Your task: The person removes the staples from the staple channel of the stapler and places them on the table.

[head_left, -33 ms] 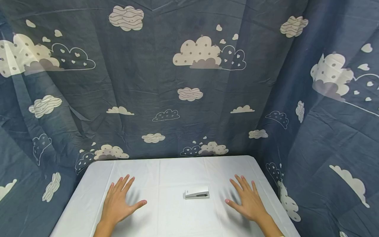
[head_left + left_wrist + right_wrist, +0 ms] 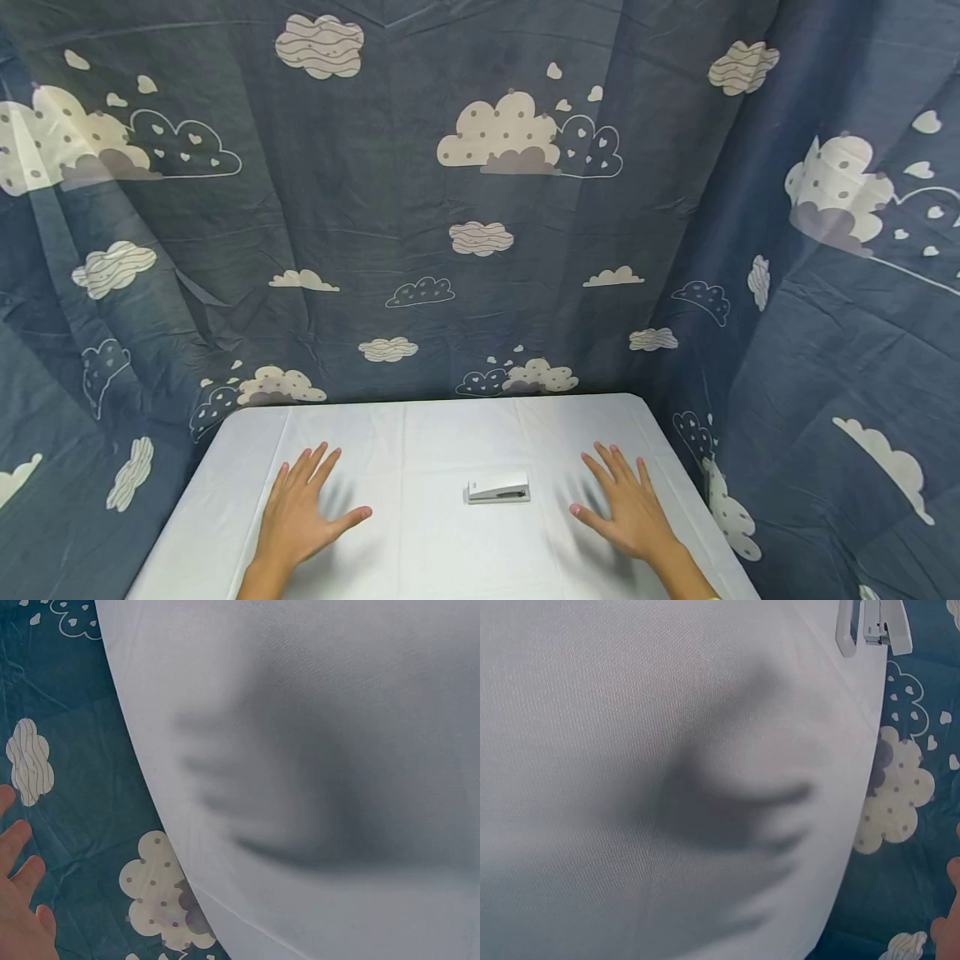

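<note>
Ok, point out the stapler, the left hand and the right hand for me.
stapler [image 2: 498, 489]: head view, middle of its white body.
left hand [image 2: 294, 518]: head view, back of the hand.
right hand [image 2: 633, 515]: head view, back of the hand.

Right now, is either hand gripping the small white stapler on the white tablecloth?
No. The small white stapler lies untouched between the left hand and right hand, both open with fingers spread.

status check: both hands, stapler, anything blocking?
Left hand open, fingers spread, holds nothing. Right hand open, likewise. White stapler lies untouched on the white table between them, nearer the right. Nothing in the way.
</note>
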The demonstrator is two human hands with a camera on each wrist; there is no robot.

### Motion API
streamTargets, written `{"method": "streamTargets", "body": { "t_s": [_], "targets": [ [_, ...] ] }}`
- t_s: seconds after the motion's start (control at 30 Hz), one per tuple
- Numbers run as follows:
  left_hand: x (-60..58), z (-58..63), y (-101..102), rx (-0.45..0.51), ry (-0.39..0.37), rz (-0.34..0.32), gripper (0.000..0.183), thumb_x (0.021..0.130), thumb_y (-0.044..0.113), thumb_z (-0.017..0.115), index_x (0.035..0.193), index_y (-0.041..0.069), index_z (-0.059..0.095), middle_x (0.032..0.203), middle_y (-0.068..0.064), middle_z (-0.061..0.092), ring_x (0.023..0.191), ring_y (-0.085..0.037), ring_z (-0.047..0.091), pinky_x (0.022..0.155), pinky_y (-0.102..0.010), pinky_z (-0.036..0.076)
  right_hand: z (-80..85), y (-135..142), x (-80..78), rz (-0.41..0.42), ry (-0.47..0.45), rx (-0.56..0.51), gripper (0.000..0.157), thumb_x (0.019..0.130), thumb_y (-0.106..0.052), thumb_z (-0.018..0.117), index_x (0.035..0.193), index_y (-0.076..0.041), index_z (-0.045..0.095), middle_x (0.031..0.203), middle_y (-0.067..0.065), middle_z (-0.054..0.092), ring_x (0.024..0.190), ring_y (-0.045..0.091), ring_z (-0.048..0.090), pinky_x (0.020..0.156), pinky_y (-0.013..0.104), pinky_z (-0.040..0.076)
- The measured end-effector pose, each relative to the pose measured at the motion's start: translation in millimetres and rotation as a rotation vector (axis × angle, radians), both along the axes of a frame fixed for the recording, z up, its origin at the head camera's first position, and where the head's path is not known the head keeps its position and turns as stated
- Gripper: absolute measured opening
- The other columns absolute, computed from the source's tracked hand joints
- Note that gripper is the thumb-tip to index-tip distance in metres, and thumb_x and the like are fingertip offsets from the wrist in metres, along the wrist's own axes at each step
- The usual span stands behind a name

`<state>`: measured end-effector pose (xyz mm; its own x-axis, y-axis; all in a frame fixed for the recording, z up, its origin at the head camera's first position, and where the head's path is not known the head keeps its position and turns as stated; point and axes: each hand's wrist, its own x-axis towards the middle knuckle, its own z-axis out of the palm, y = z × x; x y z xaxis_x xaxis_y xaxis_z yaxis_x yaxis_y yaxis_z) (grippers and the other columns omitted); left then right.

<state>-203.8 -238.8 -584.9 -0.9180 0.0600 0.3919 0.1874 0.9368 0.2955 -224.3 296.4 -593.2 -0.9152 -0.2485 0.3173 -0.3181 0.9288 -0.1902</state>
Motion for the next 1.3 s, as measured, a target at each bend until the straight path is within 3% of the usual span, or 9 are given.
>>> {"method": "streamTargets", "body": {
  "t_s": [0.6,0.93,1.3],
  "targets": [
    [-3.5,-3.2,6,0.028,-0.006,-0.02,0.107,0.069,0.085,0.07,0.151,0.019,0.052,0.16,-0.011,0.046,0.149,-0.039,0.038,0.123,-0.06,0.023,3.1,-8,-2.5,0.026,0.027,-0.071,0.081,0.087,-0.062,0.07,0.151,-0.016,0.051,0.162,0.013,0.042,0.152,0.043,0.033,0.119,0.073,0.02],
    [-17.0,-11.1,25,0.058,0.008,-0.055,0.106,0.068,0.084,0.073,0.15,0.02,0.053,0.159,-0.008,0.048,0.145,-0.037,0.044,0.122,-0.059,0.028,-1.1,-36,-12.2,0.061,0.043,-0.112,0.08,0.084,-0.058,0.075,0.148,-0.014,0.055,0.157,0.013,0.049,0.148,0.039,0.042,0.121,0.062,0.03],
    [-32.4,-20.5,62,0.1,0.039,-0.111,0.098,0.068,0.076,0.08,0.147,0.023,0.057,0.155,-0.006,0.053,0.139,-0.034,0.052,0.115,-0.06,0.039,-22.5,-55,-18.5,0.083,-0.009,-0.136,0.075,0.081,-0.051,0.08,0.143,-0.016,0.058,0.149,0.009,0.057,0.137,0.034,0.054,0.113,0.059,0.044]
  ]
}}
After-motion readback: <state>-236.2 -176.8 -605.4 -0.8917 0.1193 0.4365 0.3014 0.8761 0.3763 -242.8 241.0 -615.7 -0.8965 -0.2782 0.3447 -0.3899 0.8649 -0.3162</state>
